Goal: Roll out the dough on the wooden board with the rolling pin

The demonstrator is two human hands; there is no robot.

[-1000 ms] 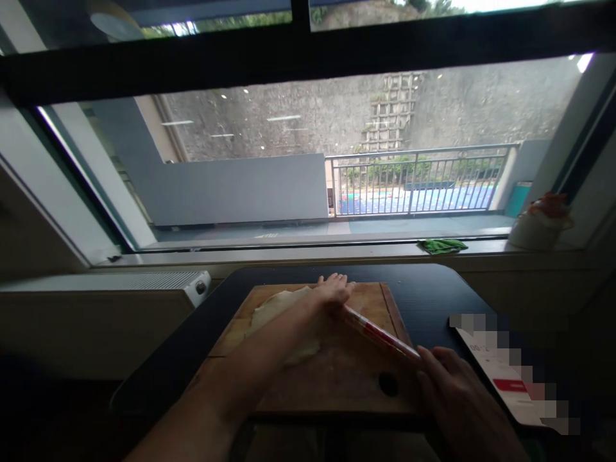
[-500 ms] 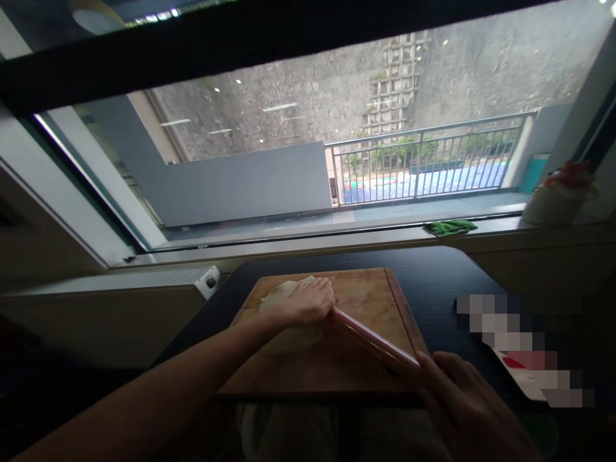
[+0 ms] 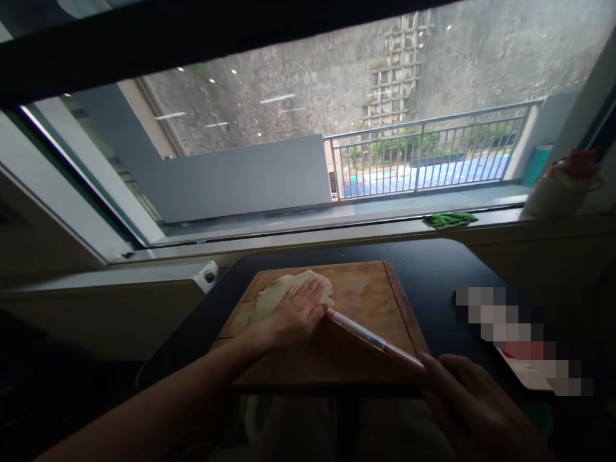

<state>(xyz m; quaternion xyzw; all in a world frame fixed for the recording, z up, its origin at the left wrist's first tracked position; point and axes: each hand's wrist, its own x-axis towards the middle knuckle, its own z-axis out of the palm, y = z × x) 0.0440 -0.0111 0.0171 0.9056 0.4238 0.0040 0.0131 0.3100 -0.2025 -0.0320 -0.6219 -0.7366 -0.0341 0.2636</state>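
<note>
A thin, pale sheet of dough (image 3: 275, 296) lies on the left part of a wooden board (image 3: 359, 282). My left hand (image 3: 301, 308) rests flat on the dough's right side, its fingers stretched out. In my right hand (image 3: 462, 391) is one end of a reddish, shiny rod (image 3: 378, 340), with the fingers wrapped round it. The rod slants up and left over the board, and its far end is beside my left hand's thumb side. My left hand and forearm hide the lower part of the dough.
The board sits on a dark table (image 3: 433, 263). On the windowsill are a green cloth (image 3: 451, 221) and a pale jug with an orange top (image 3: 561, 189). A white radiator (image 3: 158, 276) stands at left; a partly blurred-out item (image 3: 524, 375) lies at right.
My left hand has shifted slightly left and down and lies flatter, with more of the dough showing. The rod has turned a little in view. The camera view has shifted slightly.
</note>
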